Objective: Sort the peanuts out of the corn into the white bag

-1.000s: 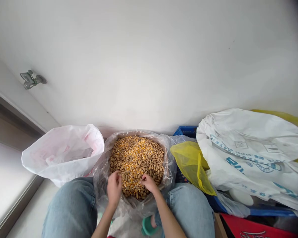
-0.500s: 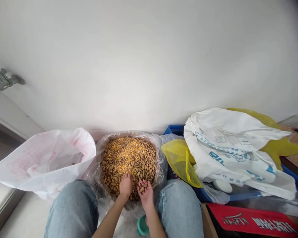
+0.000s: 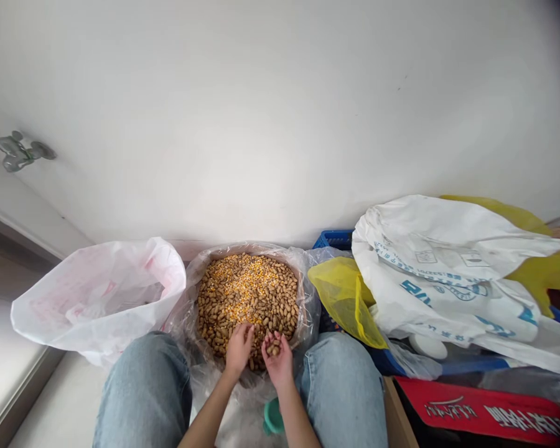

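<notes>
Between my knees stands a round container lined with a clear plastic bag (image 3: 310, 305), full of unshelled peanuts (image 3: 282, 292) mixed with yellow corn kernels (image 3: 247, 277). My left hand (image 3: 239, 350) is over the near part of the mix, its fingers bent down; whether they hold anything is too small to make out. Just to its right, my right hand (image 3: 278, 361) is palm up with curled fingers, cupping several peanuts (image 3: 274, 347) above the container's near edge.
On the left is an open white plastic bag (image 3: 98, 330). At right, a yellow mesh bag (image 3: 345, 298) and white printed sacks (image 3: 448, 249) lie over a blue crate (image 3: 333, 239). A red box (image 3: 485, 407) and a green object (image 3: 274, 415) are nearer. A tap (image 3: 21, 151) juts from the wall.
The view has shifted slightly, so most things appear a little further right. My left hand's fingers have moved a bit closer to my right hand, which still cups peanuts.
</notes>
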`<act>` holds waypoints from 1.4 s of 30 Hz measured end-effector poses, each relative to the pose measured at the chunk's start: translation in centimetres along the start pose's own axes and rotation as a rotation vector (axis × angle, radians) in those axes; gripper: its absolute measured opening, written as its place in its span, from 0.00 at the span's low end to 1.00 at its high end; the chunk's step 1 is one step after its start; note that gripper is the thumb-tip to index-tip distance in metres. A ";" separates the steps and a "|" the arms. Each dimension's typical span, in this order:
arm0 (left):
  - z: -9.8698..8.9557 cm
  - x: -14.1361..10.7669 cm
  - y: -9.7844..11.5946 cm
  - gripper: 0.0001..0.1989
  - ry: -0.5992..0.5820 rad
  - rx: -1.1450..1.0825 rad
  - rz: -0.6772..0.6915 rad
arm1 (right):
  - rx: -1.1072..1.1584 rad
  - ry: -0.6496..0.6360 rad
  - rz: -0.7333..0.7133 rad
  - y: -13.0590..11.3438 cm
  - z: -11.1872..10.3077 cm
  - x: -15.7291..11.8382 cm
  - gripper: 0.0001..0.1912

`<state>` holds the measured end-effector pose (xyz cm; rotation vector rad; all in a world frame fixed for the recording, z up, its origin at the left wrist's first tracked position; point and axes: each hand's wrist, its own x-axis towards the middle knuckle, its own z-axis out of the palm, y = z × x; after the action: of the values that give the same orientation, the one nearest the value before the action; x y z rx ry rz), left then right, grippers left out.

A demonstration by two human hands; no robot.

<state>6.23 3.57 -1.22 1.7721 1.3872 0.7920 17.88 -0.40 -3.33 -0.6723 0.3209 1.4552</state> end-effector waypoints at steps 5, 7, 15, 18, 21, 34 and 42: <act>-0.3 -0.1 -4.3 0.11 -0.110 0.314 0.050 | -0.048 0.003 -0.022 0.2 0.2 -0.1 0.13; -0.1 -0.2 -4.8 0.11 -0.117 0.315 0.052 | -0.083 -0.005 -0.023 0.4 0.3 0.0 0.15; -0.6 0.5 -0.7 0.14 -0.122 -0.224 0.080 | -0.199 0.019 -0.012 0.9 0.0 0.4 0.17; -0.9 1.0 -1.5 0.17 -0.043 -0.233 -0.020 | -0.119 0.012 -0.004 0.8 0.1 0.1 0.15; -0.7 1.4 -3.2 0.14 0.001 0.073 -0.069 | -0.093 0.006 0.010 0.7 0.4 -0.3 0.14; -0.7 0.8 -0.5 0.14 -0.128 -0.100 0.097 | -0.145 -0.034 -0.024 1.2 -0.1 0.4 0.17; 0.9 2.4 -1.0 0.15 -0.102 0.177 -0.050 | -0.031 -0.032 -0.041 0.8 0.5 -0.4 0.14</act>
<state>6.95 5.87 -2.47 1.8769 1.4649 0.5583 16.93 -0.44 -2.91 -0.6760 0.2592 1.4330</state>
